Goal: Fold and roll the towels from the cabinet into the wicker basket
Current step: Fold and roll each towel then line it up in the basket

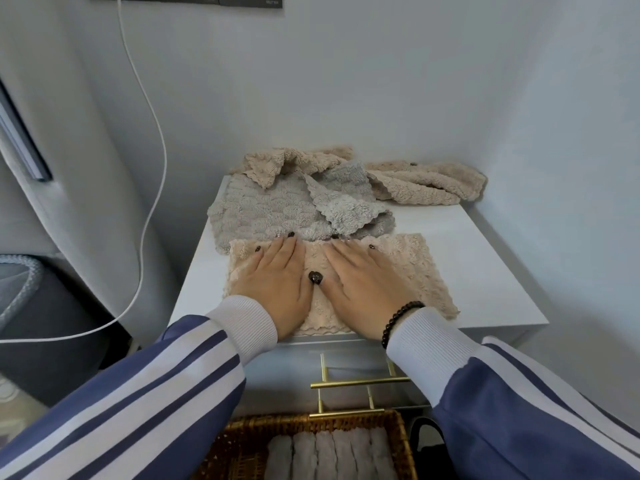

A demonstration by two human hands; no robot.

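White cabinet worktop [467, 258] against a pale wall. Beige towel [412, 261] lay flat under left hand [273, 282] and right hand [363, 282], fingers straight, pressed together. Beyond the fingertips: grey towel [263, 209], crumpled beige towel [433, 185]. Below the wrists: wicker basket [242, 441], rolled grey towels [332, 455] inside.

You have a white cable [152, 109] hanging down the pale wall [381, 81], a dark bin [41, 327] at left, and dark panels [221, 0] mounted overhead.

Beyond both flat hands [277, 271], loose towels [298, 202] crowd the cabinet top [467, 258]; right of them bare surface stays passable.
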